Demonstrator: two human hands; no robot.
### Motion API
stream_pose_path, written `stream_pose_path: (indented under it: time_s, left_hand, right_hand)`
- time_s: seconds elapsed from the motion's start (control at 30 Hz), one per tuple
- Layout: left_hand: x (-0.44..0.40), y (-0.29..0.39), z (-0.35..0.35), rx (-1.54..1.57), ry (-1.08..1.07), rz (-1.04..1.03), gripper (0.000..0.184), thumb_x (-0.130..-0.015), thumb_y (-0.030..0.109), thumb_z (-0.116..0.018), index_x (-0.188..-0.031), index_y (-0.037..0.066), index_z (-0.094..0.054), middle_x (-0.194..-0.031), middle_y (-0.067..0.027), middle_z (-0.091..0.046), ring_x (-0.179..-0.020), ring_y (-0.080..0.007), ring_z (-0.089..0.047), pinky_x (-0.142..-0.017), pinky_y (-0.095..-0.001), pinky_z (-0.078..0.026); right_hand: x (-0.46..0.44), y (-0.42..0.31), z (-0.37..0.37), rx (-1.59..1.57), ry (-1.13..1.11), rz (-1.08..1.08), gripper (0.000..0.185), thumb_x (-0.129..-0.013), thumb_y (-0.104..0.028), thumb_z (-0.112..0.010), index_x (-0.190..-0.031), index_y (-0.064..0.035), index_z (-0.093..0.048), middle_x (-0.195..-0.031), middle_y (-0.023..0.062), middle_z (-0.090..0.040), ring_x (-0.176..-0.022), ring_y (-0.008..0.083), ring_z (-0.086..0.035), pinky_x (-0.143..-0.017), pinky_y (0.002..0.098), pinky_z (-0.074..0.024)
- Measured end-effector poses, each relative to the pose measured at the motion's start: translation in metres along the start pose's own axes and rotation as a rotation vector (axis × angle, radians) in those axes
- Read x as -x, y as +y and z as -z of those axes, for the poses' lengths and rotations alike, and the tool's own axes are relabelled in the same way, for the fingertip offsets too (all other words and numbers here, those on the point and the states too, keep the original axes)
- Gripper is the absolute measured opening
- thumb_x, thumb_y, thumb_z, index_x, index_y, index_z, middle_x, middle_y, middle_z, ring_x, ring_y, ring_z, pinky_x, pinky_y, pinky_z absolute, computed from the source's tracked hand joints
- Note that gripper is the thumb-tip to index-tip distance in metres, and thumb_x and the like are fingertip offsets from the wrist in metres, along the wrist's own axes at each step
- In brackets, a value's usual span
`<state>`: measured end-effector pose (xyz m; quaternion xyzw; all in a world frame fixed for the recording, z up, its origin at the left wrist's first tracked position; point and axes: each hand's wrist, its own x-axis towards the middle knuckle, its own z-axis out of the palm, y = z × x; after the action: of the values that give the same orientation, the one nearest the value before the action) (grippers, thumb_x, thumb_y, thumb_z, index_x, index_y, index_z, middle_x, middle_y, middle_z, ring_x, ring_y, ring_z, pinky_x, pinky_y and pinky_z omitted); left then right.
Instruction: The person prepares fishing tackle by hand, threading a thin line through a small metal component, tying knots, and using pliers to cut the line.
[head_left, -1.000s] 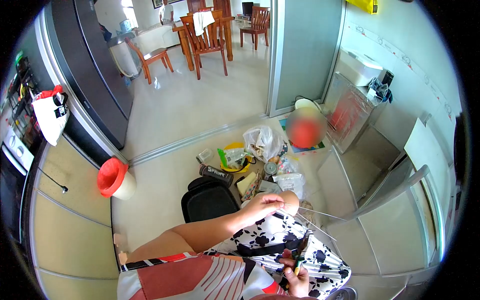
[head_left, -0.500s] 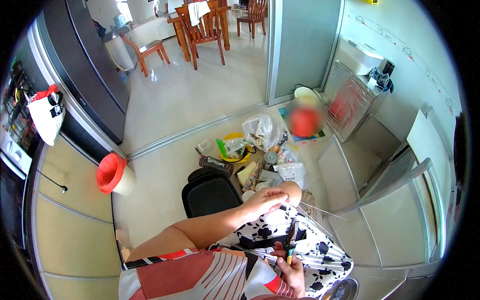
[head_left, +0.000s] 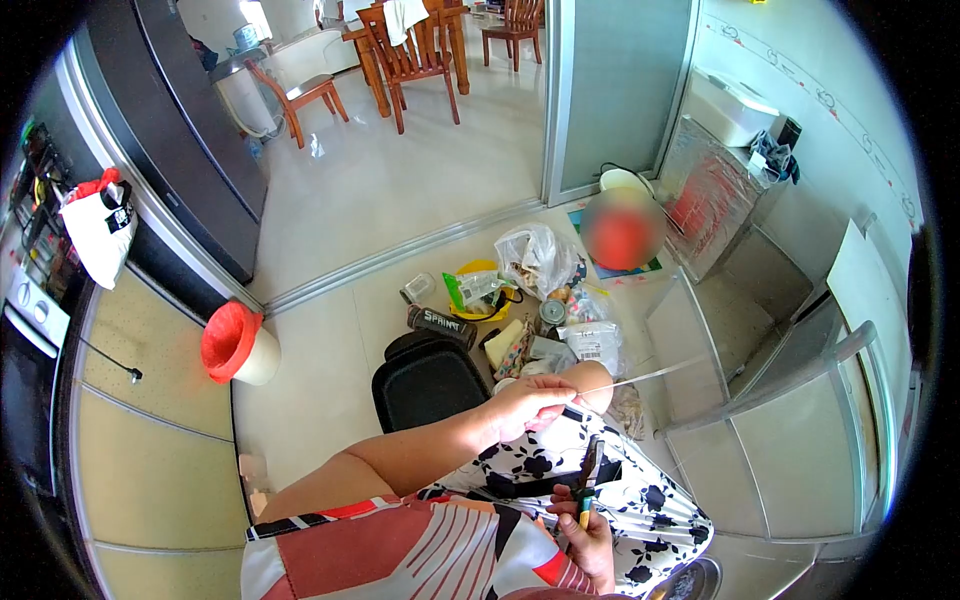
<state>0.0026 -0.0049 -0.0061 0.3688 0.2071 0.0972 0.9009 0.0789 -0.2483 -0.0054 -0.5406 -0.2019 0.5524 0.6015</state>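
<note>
Nearest you: right hand (head_left: 592,553), fingers wrapped round the handle of the pliers (head_left: 592,465). Tool stands up out of that grip, dark jaws beyond your fingers, over the floral cloth (head_left: 537,466) on your lap. Can't tell whether the jaws are parted.

Ahead and to the left of those fingers: left hand (head_left: 522,408), thumb and fingertips pinching a thin pale strand (head_left: 650,376). It runs off to the right of the pinch, rising slightly. Far end hard to make out.

How far along: strand in your pinch, pliers in your grip, the two apart. No cut or bend made out. Any work of the jaws on the strand looks still to do, by my reading.

Past the left fingers, on the floor (head_left: 320,400): black tray (head_left: 430,385) ahead-left, dark bottle (head_left: 440,324) beyond it, clear plastic bag (head_left: 532,255) farther on.

Against the earlier frame: strand sloped down to the right then, tilts up now. Both grips unchanged.
</note>
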Motion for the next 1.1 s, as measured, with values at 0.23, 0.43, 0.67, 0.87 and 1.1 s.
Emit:
stream_pose_path:
  time_s: [0.23, 0.43, 0.67, 0.87, 1.1]
  left_hand:
    - [-0.009, 0.039, -0.001, 0.034, 0.008, -0.143, 0.018, -0.092, 0.022, -0.053, -0.094, 0.005, -0.06, -0.053, 0.007, -0.039, -0.042, -0.0035, -0.035, -0.038, -0.0195, -0.025]
    - [0.002, 0.105, -0.027, -0.082, -0.027, -0.464, 0.018, -0.095, 0.019, -0.049, -0.098, 0.004, -0.058, -0.055, 0.0055, -0.039, -0.044, -0.0043, -0.034, -0.041, -0.0198, -0.025]
    - [-0.006, 0.024, -0.014, -0.092, -0.003, -0.161, 0.02, -0.092, 0.025, -0.056, -0.096, 0.006, -0.061, -0.056, 0.0094, -0.037, -0.045, -0.0014, -0.029, -0.04, -0.0191, -0.019]
    - [-0.001, -0.011, -0.006, -0.143, 0.05, -0.07, 0.018, -0.092, 0.026, -0.056, -0.095, 0.008, -0.062, -0.056, 0.0093, -0.038, -0.047, -0.0012, -0.031, -0.042, -0.0187, -0.021]
    - [-0.005, 0.013, 0.004, -0.288, 0.039, -0.151, 0.02, -0.094, 0.026, -0.054, -0.094, 0.007, -0.061, -0.058, 0.0087, -0.038, -0.049, -0.0011, -0.031, -0.042, -0.0184, -0.021]
  right_hand:
    - [-0.006, -0.044, 0.01, 0.19, -0.063, 0.258, 0.029, -0.08, -0.025, -0.07, -0.094, 0.0004, -0.068, -0.12, 0.0148, -0.055, -0.114, 0.0249, -0.049, -0.095, 0.0408, -0.0367]
    - [-0.006, -0.059, 0.004, 0.142, -0.036, 0.38, 0.039, -0.076, -0.035, -0.07, -0.088, 0.0018, -0.068, -0.116, 0.0218, -0.055, -0.105, 0.029, -0.054, -0.092, 0.0434, -0.0379]
    - [0.003, -0.031, -0.003, 0.02, 0.038, 0.098, 0.04, -0.075, -0.033, -0.073, -0.092, 0.0022, -0.068, -0.12, 0.0169, -0.055, -0.106, 0.0242, -0.054, -0.084, 0.0329, -0.0417]
    - [-0.001, -0.006, 0.011, 0.066, -0.013, 0.002, 0.03, -0.082, -0.025, -0.069, -0.094, 0.0022, -0.067, -0.12, 0.0153, -0.055, -0.108, 0.0215, -0.052, -0.088, 0.033, -0.0385]
    - [-0.008, 0.007, 0.014, 0.323, -0.118, 0.024, 0.017, -0.083, -0.01, -0.066, -0.097, -0.0012, -0.067, -0.116, 0.0128, -0.056, -0.111, 0.0221, -0.05, -0.096, 0.0352, -0.0363]
